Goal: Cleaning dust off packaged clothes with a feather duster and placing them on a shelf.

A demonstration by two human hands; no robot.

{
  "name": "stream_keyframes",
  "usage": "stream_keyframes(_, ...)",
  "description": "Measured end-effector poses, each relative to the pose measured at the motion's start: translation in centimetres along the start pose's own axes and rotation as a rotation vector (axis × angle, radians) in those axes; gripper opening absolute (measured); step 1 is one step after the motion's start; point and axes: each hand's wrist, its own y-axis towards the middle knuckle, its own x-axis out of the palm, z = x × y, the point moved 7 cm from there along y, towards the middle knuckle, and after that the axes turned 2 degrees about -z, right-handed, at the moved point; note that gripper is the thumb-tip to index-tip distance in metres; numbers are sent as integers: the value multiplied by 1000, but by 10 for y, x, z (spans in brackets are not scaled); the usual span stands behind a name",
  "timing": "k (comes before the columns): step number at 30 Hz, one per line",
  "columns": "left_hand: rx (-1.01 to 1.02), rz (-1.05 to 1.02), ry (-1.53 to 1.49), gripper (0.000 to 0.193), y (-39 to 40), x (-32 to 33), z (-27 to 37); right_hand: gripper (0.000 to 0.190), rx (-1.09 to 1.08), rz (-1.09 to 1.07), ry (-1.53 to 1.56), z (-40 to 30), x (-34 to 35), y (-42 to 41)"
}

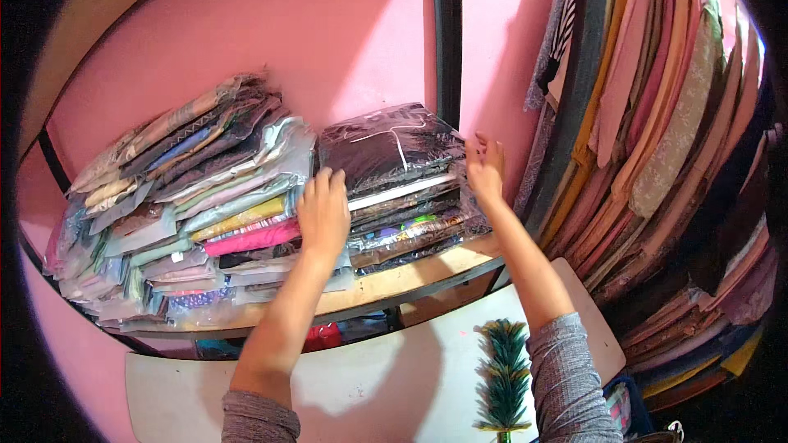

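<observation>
On a wooden shelf (394, 283) lie stacks of folded garments in clear plastic bags. My left hand (324, 209) rests at the left side of the right-hand stack, between it and the neighbouring bagged garments (246, 221); its fingertips are partly hard to make out. My right hand (484, 166) is at the right side of the same stack, fingers apart, by the corner of the top item, a dark bagged garment (394, 141) with a white drawstring. Below that garment lie a white layer and several dark and patterned bagged garments (406, 231).
Clothes on hangers (652, 104) fill the right side behind a dark post (572, 92). A white table (369, 394) stands in front of the shelf, with a green feather-like duster (503, 375) on it. Pink wall (246, 18) rises behind the stacks.
</observation>
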Motion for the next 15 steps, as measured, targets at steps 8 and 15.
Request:
stream_keyframes(8,66,-506,-299,29,-261,-8,34,18,60,-267,72,-33,-74,-232)
stream_keyframes(15,494,-837,-320,14,-622,-22,-30,7,284,-966,25,-73,-172,-499)
